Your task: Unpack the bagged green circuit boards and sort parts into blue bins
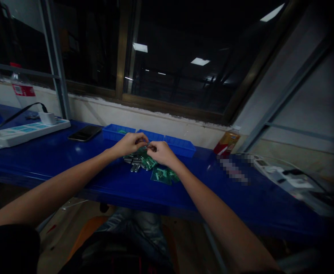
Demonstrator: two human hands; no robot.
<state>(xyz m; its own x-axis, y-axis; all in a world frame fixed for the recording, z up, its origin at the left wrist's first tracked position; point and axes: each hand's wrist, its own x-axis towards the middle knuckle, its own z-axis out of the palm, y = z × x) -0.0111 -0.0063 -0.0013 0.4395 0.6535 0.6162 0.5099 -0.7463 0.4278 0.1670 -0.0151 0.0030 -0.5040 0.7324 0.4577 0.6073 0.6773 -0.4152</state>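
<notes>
Our left hand (pixel 131 144) and right hand (pixel 161 151) are close together, fingertips seemingly pinching something tiny (pixel 147 144), can't tell what. Metal pieces (pixel 135 167) and green packets (pixel 161 176) lie loose midway between the counter's (pixel 212 171) edges, so we'd say plenty's left.

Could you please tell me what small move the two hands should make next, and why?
Perhaps the bare left hand should hold steady while the bare right hand makes one small pinching adjustment: they sit close together above loose silver metal cylinders and small green pieces, and anything between them is too small to make out, so parting now could drop it.
</notes>
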